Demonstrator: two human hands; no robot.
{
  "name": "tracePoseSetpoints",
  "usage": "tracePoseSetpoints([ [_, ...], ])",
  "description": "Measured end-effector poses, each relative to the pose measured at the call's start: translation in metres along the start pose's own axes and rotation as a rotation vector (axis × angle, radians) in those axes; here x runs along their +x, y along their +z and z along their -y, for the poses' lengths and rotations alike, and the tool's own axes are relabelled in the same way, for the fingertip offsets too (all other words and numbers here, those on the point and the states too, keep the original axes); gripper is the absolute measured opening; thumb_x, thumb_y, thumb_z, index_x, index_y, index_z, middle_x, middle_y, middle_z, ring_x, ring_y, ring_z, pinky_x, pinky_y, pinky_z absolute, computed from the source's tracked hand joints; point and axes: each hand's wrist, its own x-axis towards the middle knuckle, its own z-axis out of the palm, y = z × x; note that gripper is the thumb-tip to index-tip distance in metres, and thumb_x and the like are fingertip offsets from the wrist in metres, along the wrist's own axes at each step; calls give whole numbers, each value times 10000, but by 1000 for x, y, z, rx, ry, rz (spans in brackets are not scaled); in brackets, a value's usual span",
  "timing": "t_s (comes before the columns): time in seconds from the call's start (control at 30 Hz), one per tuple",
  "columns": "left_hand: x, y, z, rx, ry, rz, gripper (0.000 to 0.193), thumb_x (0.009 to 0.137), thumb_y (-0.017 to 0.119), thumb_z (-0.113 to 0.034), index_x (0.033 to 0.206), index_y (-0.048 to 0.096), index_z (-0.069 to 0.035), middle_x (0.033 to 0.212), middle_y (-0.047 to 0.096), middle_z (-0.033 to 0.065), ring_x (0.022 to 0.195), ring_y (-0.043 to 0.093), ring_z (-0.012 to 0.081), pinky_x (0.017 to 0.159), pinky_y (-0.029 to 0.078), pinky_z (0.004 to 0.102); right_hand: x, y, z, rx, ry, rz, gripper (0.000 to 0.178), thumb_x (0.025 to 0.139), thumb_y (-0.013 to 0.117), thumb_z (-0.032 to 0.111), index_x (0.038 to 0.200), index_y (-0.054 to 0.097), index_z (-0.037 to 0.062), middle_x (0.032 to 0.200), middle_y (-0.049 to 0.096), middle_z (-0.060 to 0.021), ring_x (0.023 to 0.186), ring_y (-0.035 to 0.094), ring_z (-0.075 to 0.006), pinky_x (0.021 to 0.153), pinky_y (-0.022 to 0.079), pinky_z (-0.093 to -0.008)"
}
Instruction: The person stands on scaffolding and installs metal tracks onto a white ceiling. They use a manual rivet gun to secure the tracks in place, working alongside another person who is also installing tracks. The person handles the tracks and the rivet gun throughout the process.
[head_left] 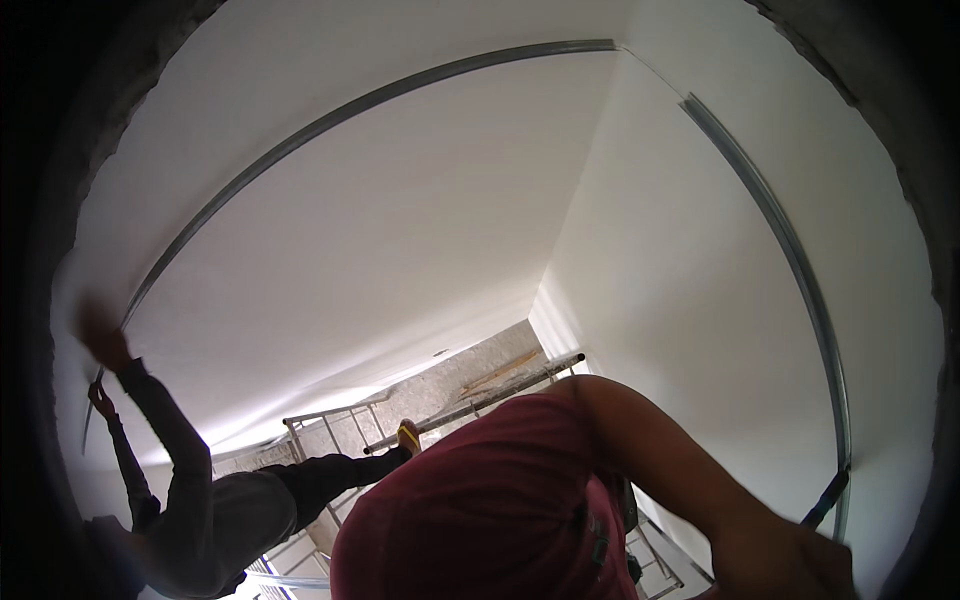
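My left arm, in a maroon sleeve (450, 495), bends at the elbow, and its bare forearm crosses toward the lower right. My left hand (805, 560) is in shadow at the lower edge, its fingers mostly hidden. Just above it a narrow dark object (825, 500) slants up against a grey metal channel (800, 255) on the right wall. Whether my hand grips that object, I cannot tell. My right hand is out of sight. At the left, a co-worker (225, 515) raises both arms; one hand (101, 398) touches a second metal channel (330, 120).
Scaffold frames (345, 428) of metal tube stand below, and the co-worker's foot (408, 438) is close to one bar. Farther down lies a grey floor (425, 385) with a strip of wood (505, 370). Two white walls (430, 220) meet at a corner.
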Motion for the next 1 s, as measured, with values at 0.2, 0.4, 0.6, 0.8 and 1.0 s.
tracePoseSetpoints([
  [0.2,-100,-115,50,895,-466,-747,392,1025,470,-309,1300,461,-29,1204,575,131,1143,553,231,922,477,343,-56,-77,-51,-17,29,388,477,885,609,182,1297,511,-37,597,502,-60,511,481,-149,487,412,-317],
  [0.4,-131,-151,101,149,-507,-1346,404,1004,458,-451,1032,504,-50,851,599,75,696,621,185,636,522,342,-49,-28,-107,118,-284,529,592,824,601,110,1396,479,19,853,596,-57,571,463,-132,540,380,-262],
  [0.6,-176,-170,122,106,-119,-1626,329,1005,471,-404,959,516,-81,618,459,-7,516,467,130,489,445,297,8,13,-115,207,-525,711,602,790,548,11,1389,484,21,1151,646,-175,764,619,-196,677,502,-311],
  [0.8,-187,-167,80,524,76,-1628,301,1007,463,-371,952,512,-79,597,458,-14,495,473,124,474,451,298,25,16,-118,352,-701,937,594,809,575,-2,1393,479,45,1090,674,-200,733,664,-247,695,521,-314],
  [1.0,-230,-152,92,443,336,-1750,330,1004,412,-295,788,526,-74,565,456,27,460,467,175,442,453,340,45,44,-119,327,-634,1176,570,802,599,37,1364,511,72,1062,685,-198,840,702,-316,768,536,-340],
])
